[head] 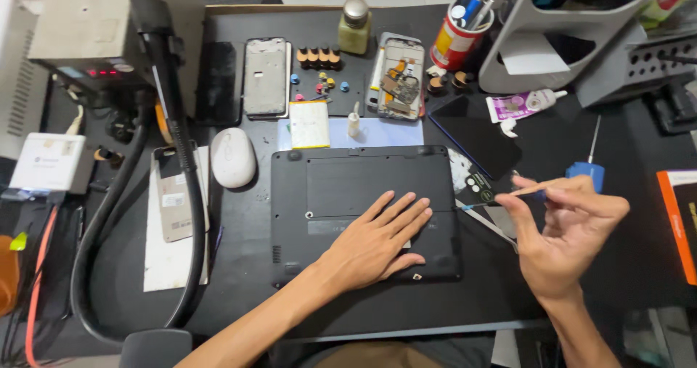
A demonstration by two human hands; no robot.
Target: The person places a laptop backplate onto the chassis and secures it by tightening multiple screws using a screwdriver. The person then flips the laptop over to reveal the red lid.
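Grip, left hand [377, 241]: released, palm flat with fingers spread on the underside of a black laptop [341, 183] lying face-down near the middle of the desk [239, 266]; nothing grasped.

Grip, right hand [570, 230]: thumb and forefinger pinched on a thin precision screwdriver [508, 196], held just off the laptop's right edge; its tip is too fine to make out, and the handle is largely hidden by the fingers.

Blue-handled screwdriver [589, 157]: lies on the desk behind the right hand, handle partly covered.

Tweezers [485, 223]: beside the laptop's right edge, far end hidden under the right hand.

White mouse [232, 157]: just left of the laptop.

Opened phone [397, 78] and bare phone frame [265, 76]: at the back of the desk, small parts between them too small to tell apart.

Black hose [178, 194]: curves down the left side, lower end cut off by the frame.

Red cup of pens [457, 38]: back right, partly behind a grey stand [573, 30] that is cut off at the top.
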